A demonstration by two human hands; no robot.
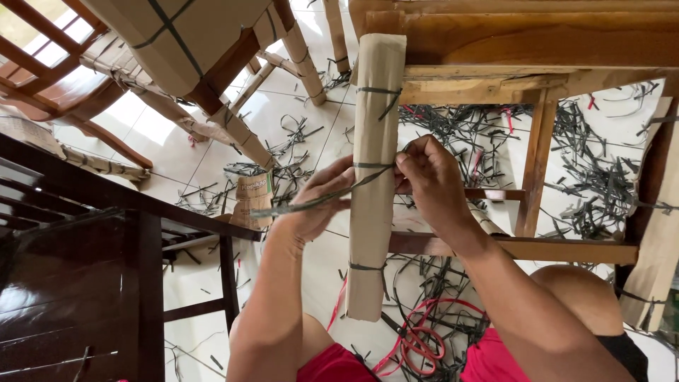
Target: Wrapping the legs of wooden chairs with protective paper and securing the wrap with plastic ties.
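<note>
— Dark plastic strap [318, 200], flat and thin: the left hand [318, 205] has its fingers curled shut round it, the loose end sticking out to the left, and the right hand [428, 180] pinches the same strap closed between thumb and fingertips, right at the edge of the cardboard.

— So where does the strap sit?

— Round the middle of the wrapped chair leg [373, 177], which stands upright between the two hands. It looks pulled taut but, I'd judge, not yet fastened.

— And the rest of the leg?

— One strap is already tied near the top and another near the bottom. The middle one seems the last for this leg. The brown cardboard is creased, wrapped snugly, open at the lower end.

— Anything around it?

— Bare wooden chair frame [537, 85] behind, strap offcuts [594, 177] strewn over the white tile floor [163, 127], red scissors [421, 346] below.
</note>
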